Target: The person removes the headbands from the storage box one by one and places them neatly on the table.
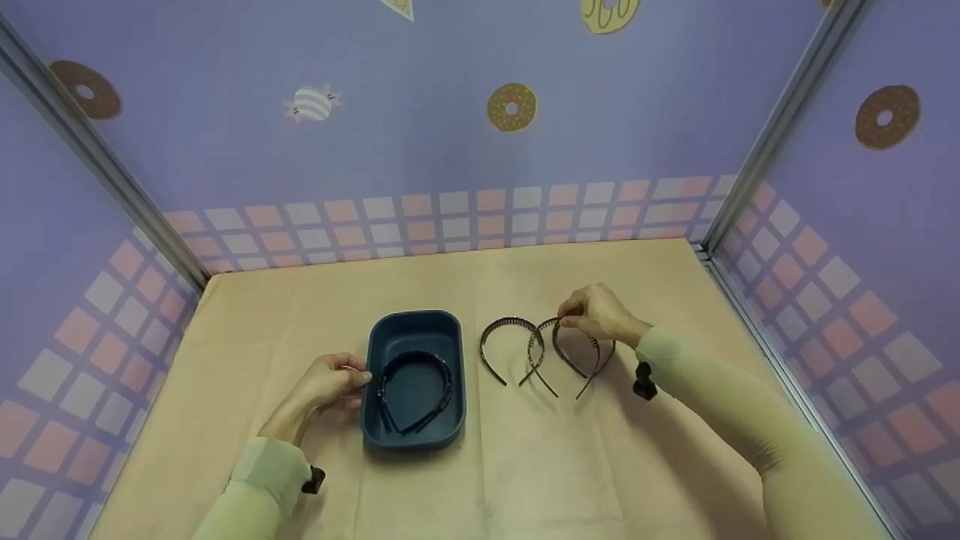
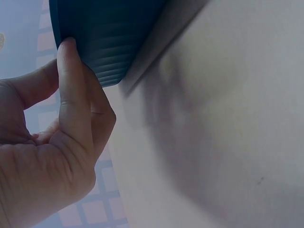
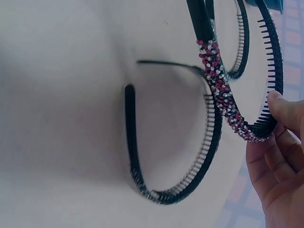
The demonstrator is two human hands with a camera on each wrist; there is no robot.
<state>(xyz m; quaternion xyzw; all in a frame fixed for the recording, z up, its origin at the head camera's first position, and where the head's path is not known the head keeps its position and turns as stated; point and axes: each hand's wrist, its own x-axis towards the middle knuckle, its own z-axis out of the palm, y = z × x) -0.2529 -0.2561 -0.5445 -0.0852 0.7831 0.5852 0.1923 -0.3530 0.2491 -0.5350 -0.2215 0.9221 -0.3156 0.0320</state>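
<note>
My left hand [image 1: 330, 384] pinches the left rim of a dark blue plastic bin [image 1: 459, 390], whose ribbed outer wall [image 2: 109, 47] shows in the left wrist view. Inside the bin lies a dark headband [image 1: 448, 379]. My right hand [image 1: 598, 313] pinches the top of a toothed headband [image 3: 218, 80] set with red and clear stones, raised off the table with its ends hanging down. Below and beside it a black toothed headband [image 3: 213, 142] lies on the table. Another toothed headband [image 1: 510, 321] rests between the bin and the held one.
A pale yellow cloth [image 1: 525, 465] covers the table. Purple walls [image 1: 420, 165] with printed doughnuts and checks enclose the back and sides, joined by metal corner posts [image 1: 780, 112].
</note>
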